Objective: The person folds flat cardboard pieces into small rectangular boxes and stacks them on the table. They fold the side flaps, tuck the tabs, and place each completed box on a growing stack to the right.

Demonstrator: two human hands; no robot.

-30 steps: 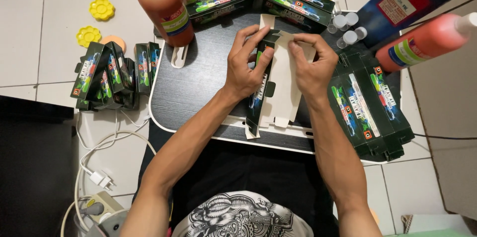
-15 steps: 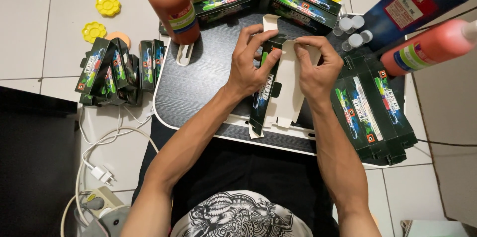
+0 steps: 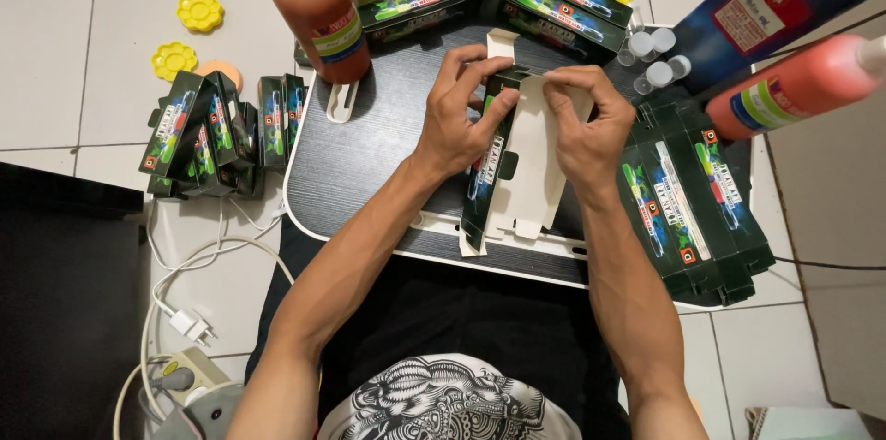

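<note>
Flat dark-green printed cardboard carton blank (image 3: 517, 159), white on its inner face, lies lengthwise on the black wood-grain lap tray (image 3: 369, 154), its far end lifted between both hands. Left hand (image 3: 461, 122) is closed on the blank's left printed panel, thumb under and fingers over, apparently to fold that side up along its crease. Right hand (image 3: 581, 122) pinches the top flap from the opposite side, thumb and forefinger together on the card, steadying the fold. Near end rests on the tray edge, tabs spread flat. Stack of unfolded dark-green blanks (image 3: 688, 209) sits just right of the right wrist, within reach. Assembled green cartons (image 3: 217, 131) stand grouped on the white tile floor to the left, apart from the tray. Orange-brown plastic bottle with white cap (image 3: 318, 11) stands at the tray's far-left corner
</note>
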